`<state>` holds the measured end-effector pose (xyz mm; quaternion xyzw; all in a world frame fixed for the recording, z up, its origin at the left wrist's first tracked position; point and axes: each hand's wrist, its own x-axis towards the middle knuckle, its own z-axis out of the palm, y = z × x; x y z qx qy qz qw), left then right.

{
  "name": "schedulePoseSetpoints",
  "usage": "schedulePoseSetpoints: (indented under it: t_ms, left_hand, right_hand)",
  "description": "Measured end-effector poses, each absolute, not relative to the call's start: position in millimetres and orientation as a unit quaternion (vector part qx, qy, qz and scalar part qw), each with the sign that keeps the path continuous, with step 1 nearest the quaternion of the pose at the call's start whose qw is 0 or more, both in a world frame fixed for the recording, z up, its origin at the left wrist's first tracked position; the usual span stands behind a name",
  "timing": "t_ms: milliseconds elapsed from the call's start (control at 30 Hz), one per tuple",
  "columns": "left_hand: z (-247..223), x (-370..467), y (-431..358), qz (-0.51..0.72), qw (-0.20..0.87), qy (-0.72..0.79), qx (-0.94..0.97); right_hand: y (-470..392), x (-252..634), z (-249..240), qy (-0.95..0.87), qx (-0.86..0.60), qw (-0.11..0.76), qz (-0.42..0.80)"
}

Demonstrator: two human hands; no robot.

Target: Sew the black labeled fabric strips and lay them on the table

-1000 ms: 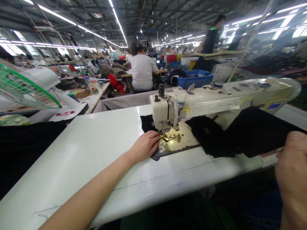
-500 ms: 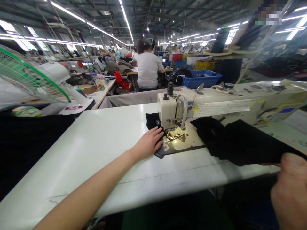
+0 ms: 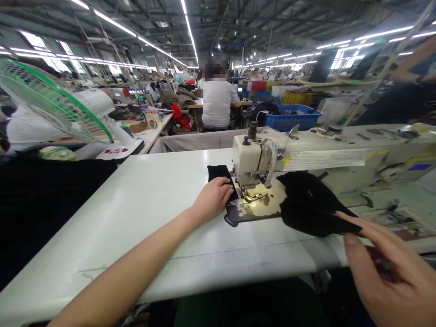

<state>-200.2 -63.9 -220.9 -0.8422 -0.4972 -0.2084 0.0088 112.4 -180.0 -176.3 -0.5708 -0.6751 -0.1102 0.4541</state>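
A sewing machine (image 3: 254, 159) stands on the white table. Left of its needle area lies a small black fabric piece (image 3: 218, 171). My left hand (image 3: 213, 197) rests on that piece with its fingers bent and pressed together over it. Another black fabric piece (image 3: 306, 204) lies partly on the metal plate, right of the presser foot (image 3: 252, 195). The near right corner of this piece is between the thumb and fingers of my right hand (image 3: 391, 268). Whether the two pieces are joined, I cannot tell.
A green and white fan (image 3: 57, 100) stands at the left, by dark cloth (image 3: 44, 204). Beyond the table sit a person in a white shirt (image 3: 218, 104) and a blue basket (image 3: 293, 117). Another person's arm (image 3: 415, 63) shows at upper right.
My left hand has drawn its fabric piece slightly left, away from the machine. My right hand has come in leftward from the right edge, and its fabric is no longer stretched out to the right.
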Motion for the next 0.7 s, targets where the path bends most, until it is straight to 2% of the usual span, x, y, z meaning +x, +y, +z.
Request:
schedulePoseSetpoints:
  t_ms: [133,267,367,433,500,600,700]
  left_hand:
    - [-230,-195,-35,-0.161,-0.001,-0.595,-0.787]
    - [-238,-227,-31,-0.090,-0.013,-0.649,-0.755]
    - [-232,-264,-39,-0.058,-0.007,-0.680,-0.731]
    - [-222,-275,-50,-0.070,0.029,-0.699,-0.711]
    - [-208,-267,-69,-0.134,0.042,-0.678,-0.722]
    - [-190,-220,-117,-0.284,-0.089,-0.552,-0.779]
    - [-187,-165,-169,-0.328,-0.283,-0.453,-0.779]
  right_hand:
    - [-178,91,-177,-0.745,-0.492,0.450,-0.021]
    - [-174,86,-187,-0.790,-0.418,0.449,-0.017]
    - [-173,83,-192,-0.782,-0.428,0.453,0.004]
    - [-172,80,-194,-0.752,-0.463,0.468,0.041]
    - [-169,75,-195,-0.721,-0.493,0.480,0.082]
    - [-168,65,-193,-0.707,-0.505,0.477,0.132]
    - [-173,54,-188,-0.705,-0.499,0.474,0.172]
